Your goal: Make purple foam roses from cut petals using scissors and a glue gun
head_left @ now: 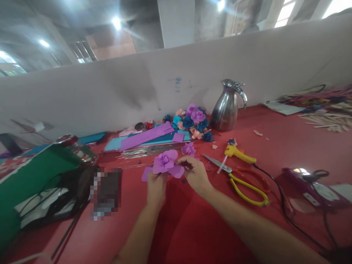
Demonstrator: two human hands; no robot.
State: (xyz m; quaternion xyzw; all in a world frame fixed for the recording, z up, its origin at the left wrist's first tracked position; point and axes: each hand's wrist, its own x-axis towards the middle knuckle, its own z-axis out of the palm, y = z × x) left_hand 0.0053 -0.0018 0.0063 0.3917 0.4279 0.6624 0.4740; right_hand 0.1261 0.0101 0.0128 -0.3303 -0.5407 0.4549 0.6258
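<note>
A purple paper flower (164, 162) with layered petals is held up over the red table. My left hand (156, 185) grips it from below, fingers closed around its base, which is hidden. At the flower's right side, my right hand (194, 172) pinches the edge of a petal between thumb and fingers. Just behind the hands lies a smaller purple paper flower (188, 148). Scissors (242, 181) with yellow and red handles rest to the right of my right hand, beside a yellow glue gun (238, 153) with a clear stick.
Finished paper flowers (192, 121) are heaped by the wall, next to a steel jug (226, 106). Purple paper strips (148, 136) and thin wires lie behind the hands. A power strip (316, 189) with cords sits at right; a glass jar (77, 148) and black bag (66, 194) at left.
</note>
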